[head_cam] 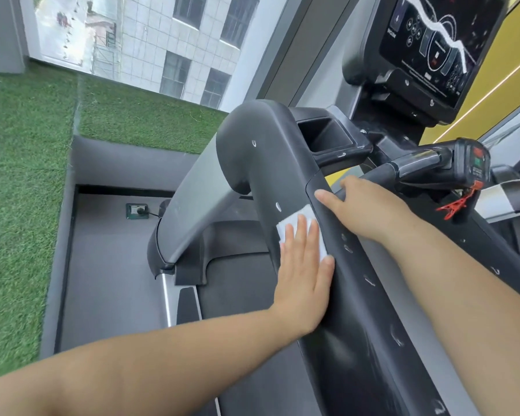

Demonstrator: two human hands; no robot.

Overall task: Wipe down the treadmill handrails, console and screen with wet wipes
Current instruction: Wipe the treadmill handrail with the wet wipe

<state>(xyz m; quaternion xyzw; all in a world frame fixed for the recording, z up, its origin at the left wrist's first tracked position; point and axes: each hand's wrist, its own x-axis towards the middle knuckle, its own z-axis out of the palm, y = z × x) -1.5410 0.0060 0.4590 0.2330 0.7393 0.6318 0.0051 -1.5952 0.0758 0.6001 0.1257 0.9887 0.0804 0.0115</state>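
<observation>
White wipe (293, 220) lies partly hidden under the flat left hand (303, 274).

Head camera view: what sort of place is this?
Probably a gym or fitness room. A treadmill fills the view, with its dark handrail, its console screen and a red safety clip; green artificial turf runs along a big window.

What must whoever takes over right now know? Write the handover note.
Left grip: flat, fingers straight, presses the wet wipe against the handrail side.
Right grip: rests on the same handrail's top, further up; its fingers are hidden behind the rail.
Done: droplets along the rail's top suggest it was already wiped.
Left: finish this side, then probably the console and screen.
</observation>
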